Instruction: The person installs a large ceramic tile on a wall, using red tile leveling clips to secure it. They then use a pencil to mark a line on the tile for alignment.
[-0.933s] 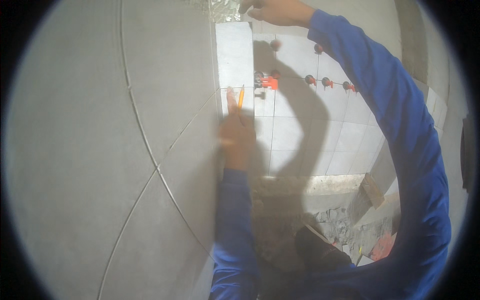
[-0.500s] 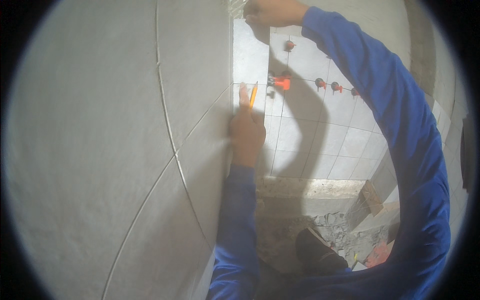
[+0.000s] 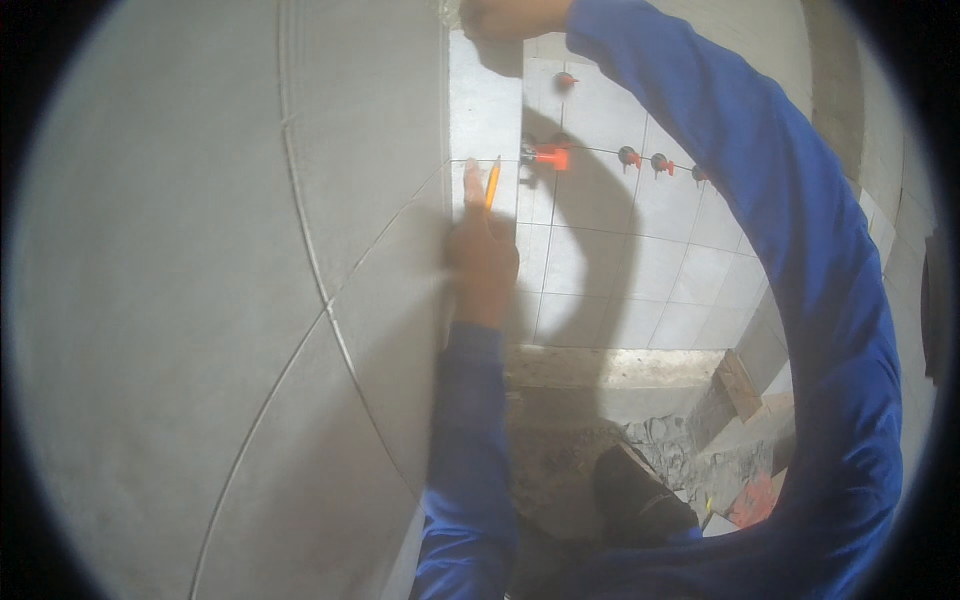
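My left hand (image 3: 483, 255) is closed around a yellow-orange pencil (image 3: 493, 183), whose tip points up. Its index finger lies stretched along a narrow light-grey wall tile (image 3: 487, 105), reaching the joint at the tile's lower edge. Up at the tile's top end, my right hand (image 3: 515, 18) rests with curled fingers, partly cut off by the picture's edge. Whether those fingers hold something is hidden. Close to the pencil, a red-orange tile-levelling clip (image 3: 550, 156) straddles a joint to the right of the narrow tile.
A large grey tiled wall (image 3: 200, 250) with pale joints stands close on my left. More levelling clips (image 3: 662, 165) stick out of the tiled wall (image 3: 672, 270) ahead. Below lie grey rubble (image 3: 665, 440), a wooden block (image 3: 738, 385) and a reddish item (image 3: 752, 502).
The whole view has shifted slightly, so the scene sits a bit further left and up. Both hands keep their places on the tile, and the pencil stays in my left hand.
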A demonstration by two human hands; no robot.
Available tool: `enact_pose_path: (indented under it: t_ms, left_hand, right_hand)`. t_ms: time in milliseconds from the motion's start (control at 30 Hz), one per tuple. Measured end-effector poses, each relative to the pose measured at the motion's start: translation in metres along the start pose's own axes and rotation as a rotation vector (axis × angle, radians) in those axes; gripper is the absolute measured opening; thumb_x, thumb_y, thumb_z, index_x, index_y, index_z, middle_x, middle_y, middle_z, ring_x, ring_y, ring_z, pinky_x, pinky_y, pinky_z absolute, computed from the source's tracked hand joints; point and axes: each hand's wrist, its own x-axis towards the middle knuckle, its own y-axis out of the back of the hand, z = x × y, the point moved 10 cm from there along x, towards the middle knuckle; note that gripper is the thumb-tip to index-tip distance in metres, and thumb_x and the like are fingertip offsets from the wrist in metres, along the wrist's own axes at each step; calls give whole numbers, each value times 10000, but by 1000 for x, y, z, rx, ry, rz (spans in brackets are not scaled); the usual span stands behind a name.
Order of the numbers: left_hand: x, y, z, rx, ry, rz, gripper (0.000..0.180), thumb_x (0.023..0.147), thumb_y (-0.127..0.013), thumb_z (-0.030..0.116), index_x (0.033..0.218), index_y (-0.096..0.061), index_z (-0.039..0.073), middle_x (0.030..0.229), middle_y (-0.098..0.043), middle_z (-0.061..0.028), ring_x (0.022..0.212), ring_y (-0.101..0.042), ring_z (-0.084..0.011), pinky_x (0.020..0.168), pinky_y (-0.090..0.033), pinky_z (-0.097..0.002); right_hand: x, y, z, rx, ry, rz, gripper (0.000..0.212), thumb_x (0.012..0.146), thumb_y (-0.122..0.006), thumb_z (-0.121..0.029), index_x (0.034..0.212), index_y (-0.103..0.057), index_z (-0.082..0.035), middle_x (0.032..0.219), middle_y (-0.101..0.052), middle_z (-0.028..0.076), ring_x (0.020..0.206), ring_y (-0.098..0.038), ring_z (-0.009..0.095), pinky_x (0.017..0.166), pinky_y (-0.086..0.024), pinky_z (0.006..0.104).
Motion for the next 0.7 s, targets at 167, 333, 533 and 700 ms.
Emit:
enact_pose_path:
  t_ms: [167, 333, 533, 700]
  left_hand:
    - [-3, 5, 5, 45, -27, 32, 694, 918, -494, 35, 1554, -228, 121, 760, -633, -203, 707, -626, -378, 657, -485, -479]
    - [-6, 10, 4, -37, -55, 138, 642, 921, -515, 58, 1525, -302, 106, 698, -604, -233, 626, -621, -405, 603, -467, -468]
    - [-9, 13, 14, -79, -219, 201, 623, 951, -514, 25, 1529, -283, 72, 589, -527, -108, 503, -542, -257, 514, -444, -391]
    - [-6, 16, 15, -127, -226, 164, 592, 953, -495, 21, 1516, -318, 67, 580, -516, -118, 466, -528, -229, 483, -420, -365]
  right_hand:
    - [15, -4, 13, -73, -66, 102, 196, 726, -640, -170, 820, -744, -33, 783, -705, 196, 765, -693, 366, 690, -540, 449]
    - [0, 14, 11, -80, 7, 249, 224, 774, -639, -186, 887, -736, -18, 850, -705, 207, 808, -689, 366, 726, -537, 469]
    - [-52, 9, 18, 60, 8, 412, 239, 840, -599, -171, 969, -725, -13, 941, -696, 209, 894, -666, 368, 805, -515, 473]
    - [-77, -12, 23, 101, -15, 455, 263, 892, -573, -178, 1043, -711, -13, 1050, -682, 201, 969, -646, 360, 844, -504, 458]
